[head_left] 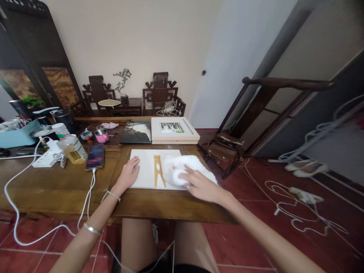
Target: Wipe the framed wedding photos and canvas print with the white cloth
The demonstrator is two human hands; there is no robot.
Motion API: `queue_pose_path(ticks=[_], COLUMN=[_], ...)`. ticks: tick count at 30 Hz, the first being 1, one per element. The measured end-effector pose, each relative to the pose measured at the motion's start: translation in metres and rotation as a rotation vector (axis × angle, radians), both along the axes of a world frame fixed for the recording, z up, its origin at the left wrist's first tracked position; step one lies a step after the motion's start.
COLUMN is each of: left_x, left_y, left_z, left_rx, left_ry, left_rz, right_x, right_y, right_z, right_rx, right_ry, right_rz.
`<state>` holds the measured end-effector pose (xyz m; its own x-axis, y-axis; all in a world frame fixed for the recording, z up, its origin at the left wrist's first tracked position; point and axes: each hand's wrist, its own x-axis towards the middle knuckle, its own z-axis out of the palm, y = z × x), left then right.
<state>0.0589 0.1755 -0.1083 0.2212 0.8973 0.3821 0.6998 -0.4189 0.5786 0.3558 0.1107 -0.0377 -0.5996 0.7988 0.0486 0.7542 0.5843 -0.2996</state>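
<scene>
A white board (144, 161) lies flat on the wooden table, near its front edge. On its middle is a flat tan animal-shaped figure (157, 161) with small ears, a pale oval on its belly and two long legs. My left hand (128, 173) rests on the board's left edge, fingers stretched out and holding nothing. To the right of the figure, my right hand (203, 185) grips a white cotton-like wad (179, 177), slightly blurred. Beneath and behind that hand spreads a fluffy white sheet (197, 163), overlapping the board's right side.
Behind the board lie a dark photo panel (136, 132) and a pale framed photo (174, 129). Leftward are a phone (94, 156) on a cable, a bottle of yellowish liquid (72, 149), a power strip (48, 154) and a pink cup (101, 135). A wooden chair (250, 125) stands right.
</scene>
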Motion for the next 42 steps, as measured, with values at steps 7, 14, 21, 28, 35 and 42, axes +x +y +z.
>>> queue_pose_path(ticks=[7, 14, 21, 28, 35, 42], left_x=[-0.001, -0.002, -0.002, 0.001, -0.001, 0.0], left_y=[0.0, 0.0, 0.001, -0.001, 0.0, 0.0], left_z=[-0.001, 0.0, 0.001, 0.0, -0.003, 0.0], left_rx=[-0.013, -0.018, -0.011, 0.005, 0.014, -0.017], left_ry=[-0.023, -0.043, -0.006, -0.019, -0.012, -0.013], left_rz=[-0.01, -0.013, -0.012, -0.011, -0.013, -0.011], right_x=[0.016, -0.015, -0.075, -0.073, -0.037, -0.042], right_y=[-0.039, 0.063, 0.09, -0.003, -0.027, 0.069], right_z=[0.021, -0.002, -0.012, -0.011, 0.014, -0.002], right_rx=[-0.238, -0.048, 0.067, 0.064, -0.111, 0.004], right_ry=[0.02, 0.165, 0.148, 0.066, 0.085, 0.085], right_rz=[0.033, -0.163, -0.222, 0.096, 0.27, -0.007])
